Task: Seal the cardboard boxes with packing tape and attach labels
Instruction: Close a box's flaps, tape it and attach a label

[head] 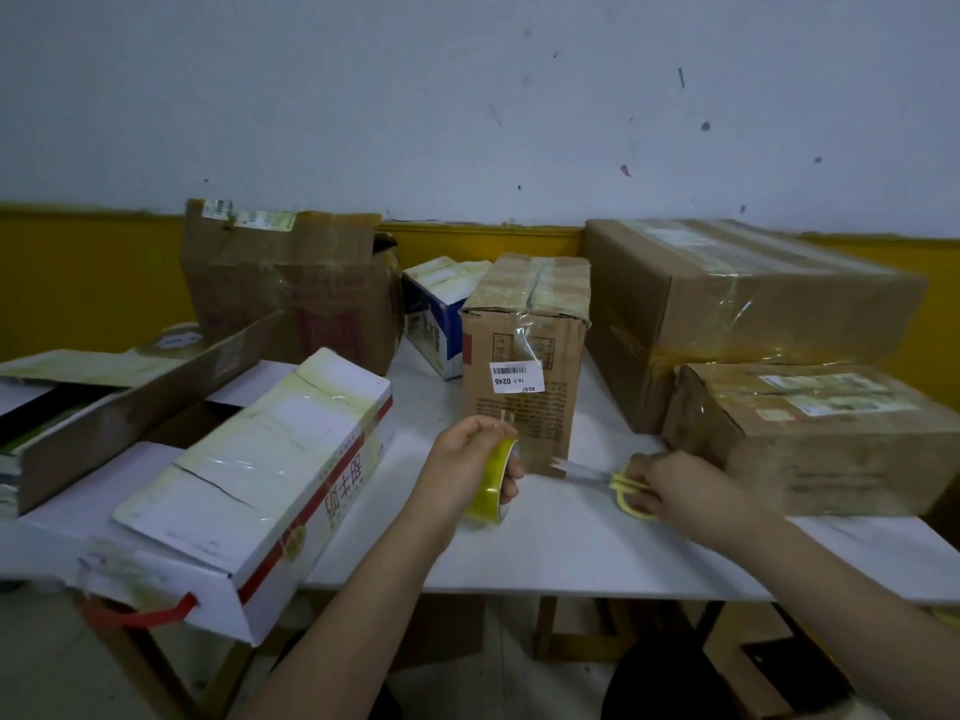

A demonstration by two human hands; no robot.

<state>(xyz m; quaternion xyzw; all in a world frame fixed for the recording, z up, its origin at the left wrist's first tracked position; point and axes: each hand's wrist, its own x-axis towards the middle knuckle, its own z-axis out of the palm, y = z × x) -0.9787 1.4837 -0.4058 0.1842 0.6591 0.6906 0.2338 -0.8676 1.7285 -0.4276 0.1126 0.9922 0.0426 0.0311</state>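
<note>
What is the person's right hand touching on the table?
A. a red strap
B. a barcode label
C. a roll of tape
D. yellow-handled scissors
D: the right hand has its fingers on the yellow-handled scissors lying on the table, while the left hand holds the tape roll.

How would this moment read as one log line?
left hand: holds yellow tape roll | right hand: grips yellow-handled scissors | upright labelled brown cardboard box: behind
</note>
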